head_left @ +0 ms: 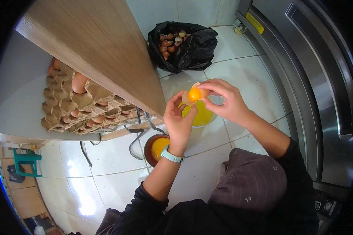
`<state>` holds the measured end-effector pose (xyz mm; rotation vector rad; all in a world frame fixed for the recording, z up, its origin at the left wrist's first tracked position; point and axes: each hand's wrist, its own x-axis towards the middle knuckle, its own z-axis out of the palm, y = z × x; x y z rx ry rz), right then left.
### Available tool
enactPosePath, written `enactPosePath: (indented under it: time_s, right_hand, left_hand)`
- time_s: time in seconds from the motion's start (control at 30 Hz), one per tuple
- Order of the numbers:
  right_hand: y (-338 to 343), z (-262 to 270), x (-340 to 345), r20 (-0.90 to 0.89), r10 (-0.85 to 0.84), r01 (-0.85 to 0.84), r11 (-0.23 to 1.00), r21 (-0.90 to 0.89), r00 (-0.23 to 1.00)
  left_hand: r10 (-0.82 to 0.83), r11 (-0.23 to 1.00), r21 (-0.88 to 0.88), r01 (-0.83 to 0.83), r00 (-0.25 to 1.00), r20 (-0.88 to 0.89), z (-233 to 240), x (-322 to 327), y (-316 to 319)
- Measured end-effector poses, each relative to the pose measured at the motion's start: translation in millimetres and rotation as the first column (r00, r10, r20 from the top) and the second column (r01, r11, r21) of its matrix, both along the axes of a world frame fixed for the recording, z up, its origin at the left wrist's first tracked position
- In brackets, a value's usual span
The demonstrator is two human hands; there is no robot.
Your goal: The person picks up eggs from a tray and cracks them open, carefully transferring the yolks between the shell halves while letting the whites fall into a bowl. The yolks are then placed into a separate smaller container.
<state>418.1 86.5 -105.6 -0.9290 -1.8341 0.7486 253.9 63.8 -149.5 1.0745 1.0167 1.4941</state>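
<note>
An egg yolk (195, 94) sits between two brown eggshell halves over a clear bowl (204, 121) of egg white. My left hand (179, 116) holds one shell half (187, 99) at the left of the yolk. The other half (205, 92) is in the fingers of my right hand (227, 98). Left of my left wrist, on the floor, a brown bowl (148, 152) contains egg yolks (159, 147), partly hidden by the wrist.
Stacked cardboard egg trays (58, 102) with brown eggs stand at the left, beside a wooden panel (97, 44). A black plastic bag (194, 55) of eggshells (167, 44) lies beyond the bowls. Black straps (135, 142) lie near the brown bowl. A stainless steel appliance (309, 73) stands at right.
</note>
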Motion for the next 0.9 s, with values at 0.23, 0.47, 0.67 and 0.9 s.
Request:
enactPosePath:
  time_s: [0.23,0.47,0.67,0.9]
  right_hand:
    - [-4.9,5.7,1.3,0.344,-0.132,0.03,0.957,0.288,0.93]
    - [1.9,9.8,13.2,0.46,-0.285,-0.005,0.845,0.534,0.841]
    - [2.1,-4.6,14.5,0.389,-0.232,0.084,0.929,0.361,0.892]
    - [-4.1,-1.4,1.5,0.174,-0.068,0.059,0.997,0.057,0.982]
  left_hand:
    - [-0.023,1.0,0.01,0.023,0.997,0.076,-7.4,-1.6,0.7]
    - [-0.007,1.0,0.031,0.006,1.0,0.023,-7.3,-6.5,2.3]
    - [0.016,0.997,0.076,-0.011,0.997,-0.073,-7.5,-8.5,4.6]
    - [0.067,0.985,0.169,-0.034,0.979,-0.193,-5.0,-8.6,6.0]
